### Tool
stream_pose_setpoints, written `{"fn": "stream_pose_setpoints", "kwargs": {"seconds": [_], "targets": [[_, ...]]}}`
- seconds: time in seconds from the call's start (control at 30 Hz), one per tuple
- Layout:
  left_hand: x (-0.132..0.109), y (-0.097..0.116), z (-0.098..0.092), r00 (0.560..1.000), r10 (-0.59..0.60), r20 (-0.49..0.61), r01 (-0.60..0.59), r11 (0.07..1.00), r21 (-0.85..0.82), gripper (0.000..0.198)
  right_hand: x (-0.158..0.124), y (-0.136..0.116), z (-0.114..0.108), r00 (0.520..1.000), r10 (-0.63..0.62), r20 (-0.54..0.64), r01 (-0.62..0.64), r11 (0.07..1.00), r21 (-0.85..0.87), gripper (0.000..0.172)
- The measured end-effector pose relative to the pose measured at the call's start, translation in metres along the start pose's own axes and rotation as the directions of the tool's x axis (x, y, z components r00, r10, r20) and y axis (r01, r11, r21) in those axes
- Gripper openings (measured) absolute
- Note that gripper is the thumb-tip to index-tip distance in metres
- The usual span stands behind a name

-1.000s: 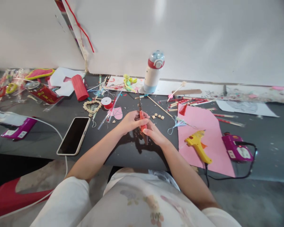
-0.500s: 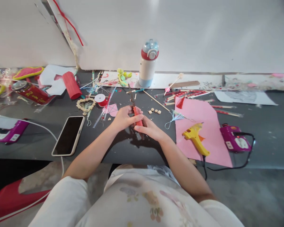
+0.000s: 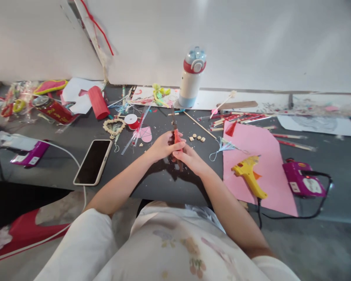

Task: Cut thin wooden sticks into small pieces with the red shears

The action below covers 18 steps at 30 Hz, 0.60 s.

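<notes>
Both hands meet over the dark table (image 3: 163, 187) near its front edge. My left hand (image 3: 163, 146) is closed around a red-handled tool (image 3: 177, 137) whose dark metal tip points away from me. My right hand (image 3: 190, 159) pinches the same tool from the near side. What sits between the fingers besides the tool is hidden. A few small wooden pieces (image 3: 197, 138) lie just right of my hands, and tiny crumbs are scattered beneath them.
A phone (image 3: 93, 161) on a white cable lies left. A yellow glue gun (image 3: 248, 174) rests on pink paper (image 3: 257, 156), a purple device (image 3: 300, 182) beside it. A water bottle (image 3: 192, 78), red ribbon spool (image 3: 132, 121), red roll (image 3: 98, 102) and sticks (image 3: 236, 118) crowd the back.
My hands keep the same grip on the red-handled tool; only small finger shifts show. The camera view swung slightly left, then back right.
</notes>
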<state>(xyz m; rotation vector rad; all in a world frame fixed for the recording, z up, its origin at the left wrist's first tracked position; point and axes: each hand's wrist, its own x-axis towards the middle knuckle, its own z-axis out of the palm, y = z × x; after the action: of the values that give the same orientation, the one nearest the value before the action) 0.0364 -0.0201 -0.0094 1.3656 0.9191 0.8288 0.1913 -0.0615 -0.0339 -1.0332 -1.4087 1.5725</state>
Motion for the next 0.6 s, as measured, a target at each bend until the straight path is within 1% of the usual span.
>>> {"fn": "stream_pose_setpoints", "kwargs": {"seconds": [0.13, 0.23, 0.33, 0.43, 0.53, 0.6], "targets": [[0.000, -0.002, 0.002, 0.997, -0.036, -0.069, 0.039, 0.999, 0.036, 0.060, -0.002, -0.005, 0.000, 0.998, -0.052, 0.035, 0.052, 0.999, 0.002, 0.028], [-0.002, -0.004, 0.005, 0.994, -0.021, -0.107, 0.027, 0.998, 0.056, 0.059, -0.004, -0.009, 0.000, 0.996, -0.070, 0.059, 0.071, 0.997, -0.008, 0.028], [-0.002, -0.007, 0.006, 0.993, 0.007, -0.118, 0.001, 0.998, 0.065, 0.059, -0.004, -0.010, -0.001, 0.994, -0.068, 0.085, 0.070, 0.997, -0.016, 0.031], [-0.003, -0.008, 0.007, 0.993, 0.016, -0.119, -0.007, 0.997, 0.074, 0.059, -0.005, -0.010, -0.001, 0.994, -0.073, 0.087, 0.075, 0.997, -0.022, 0.035], [-0.004, -0.007, 0.007, 0.993, 0.015, -0.121, -0.006, 0.998, 0.070, 0.057, -0.006, -0.011, -0.001, 0.994, -0.066, 0.086, 0.068, 0.998, -0.018, 0.033], [-0.005, -0.007, 0.008, 0.992, 0.019, -0.122, -0.012, 0.998, 0.059, 0.057, -0.006, -0.012, -0.001, 0.993, -0.051, 0.110, 0.049, 0.999, 0.021, 0.032]]}}
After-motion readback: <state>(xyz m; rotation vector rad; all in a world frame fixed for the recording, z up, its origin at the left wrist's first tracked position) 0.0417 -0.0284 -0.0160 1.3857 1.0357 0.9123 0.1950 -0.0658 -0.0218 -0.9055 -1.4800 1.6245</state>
